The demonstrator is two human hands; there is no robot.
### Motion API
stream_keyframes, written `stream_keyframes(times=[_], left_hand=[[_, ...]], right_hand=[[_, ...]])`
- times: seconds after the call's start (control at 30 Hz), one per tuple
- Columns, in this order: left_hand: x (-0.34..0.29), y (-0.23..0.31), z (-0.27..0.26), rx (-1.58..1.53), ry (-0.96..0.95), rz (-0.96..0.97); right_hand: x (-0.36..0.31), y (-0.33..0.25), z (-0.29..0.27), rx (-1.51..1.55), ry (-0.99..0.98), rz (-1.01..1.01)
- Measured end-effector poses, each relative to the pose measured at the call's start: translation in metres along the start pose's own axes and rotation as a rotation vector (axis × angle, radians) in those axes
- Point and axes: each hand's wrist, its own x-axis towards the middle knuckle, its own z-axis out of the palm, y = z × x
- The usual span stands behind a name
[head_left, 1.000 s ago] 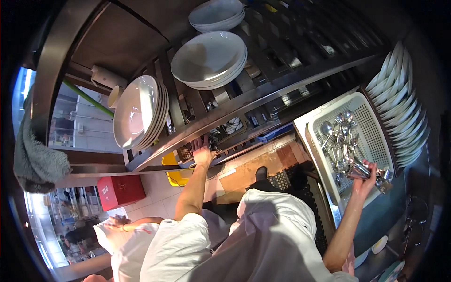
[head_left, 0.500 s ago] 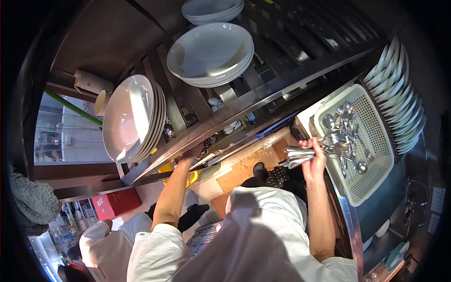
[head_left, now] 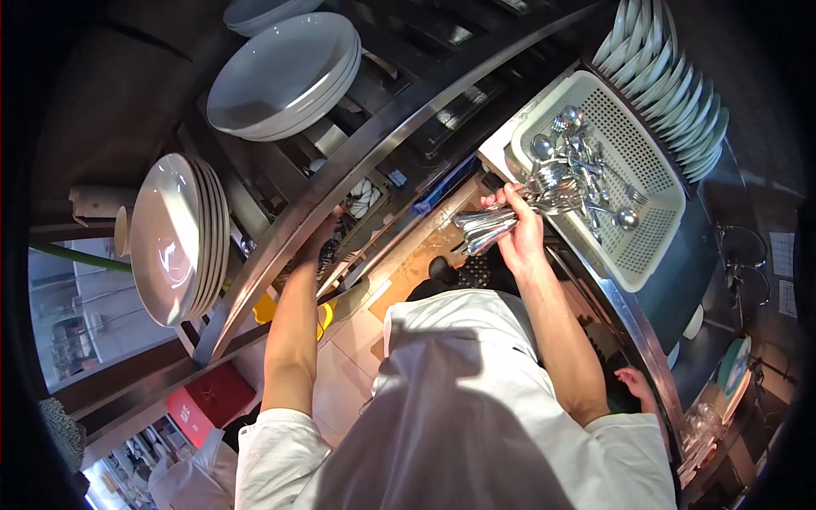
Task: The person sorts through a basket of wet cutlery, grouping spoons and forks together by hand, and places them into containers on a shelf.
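Observation:
My right hand [head_left: 520, 228] is closed around a bunch of metal forks [head_left: 486, 228]. Their handles stick out to the left and their heads point right, over the near rim of a white perforated basket [head_left: 661, 206]. Loose spoons [head_left: 627, 218] and forks [head_left: 636, 195] lie inside the basket. My left arm reaches forward under the steel shelf edge. Shadow and that edge mostly cover my left hand [head_left: 330, 228], so its fingers cannot be made out. Beside it, dark and shiny cutlery [head_left: 328, 253] sits in a lower compartment.
Stacked white plates [head_left: 174, 242] and bowls [head_left: 285, 76] stand on the slatted shelf [head_left: 399, 110]. A row of upright plates [head_left: 671, 93] lines the basket's far side. Another person's hand [head_left: 633, 381] shows at right; a white-clothed person [head_left: 194, 478] is at lower left. A red box [head_left: 212, 399] sits left.
The view has shifted, so the shelf and basket appear further left and higher. My right hand still grips the forks by the basket. A co-worker's hand has appeared at the right.

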Motion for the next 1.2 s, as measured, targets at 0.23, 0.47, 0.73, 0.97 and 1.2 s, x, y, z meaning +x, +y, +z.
stream_keyframes(times=[0.23,0.47,0.73,0.97,1.2], left_hand=[[-0.056,0.078,0.017,0.167,-0.162,0.31],[-0.021,0.027,0.007,-0.001,-0.009,0.036],[0.002,-0.098,0.018,0.417,0.199,0.118],[0.048,-0.073,0.006,0.248,0.029,0.113],[0.04,-0.064,0.007,0.214,-0.044,0.176]], right_hand=[[0.002,-0.021,-0.041,0.059,0.069,-0.105],[0.002,-0.04,-0.045,-0.069,0.062,-0.043],[-0.006,-0.024,-0.041,-0.303,-0.036,-0.04],[-0.009,-0.035,-0.052,-0.278,0.074,-0.038],[-0.009,-0.037,-0.053,-0.253,0.068,-0.012]])
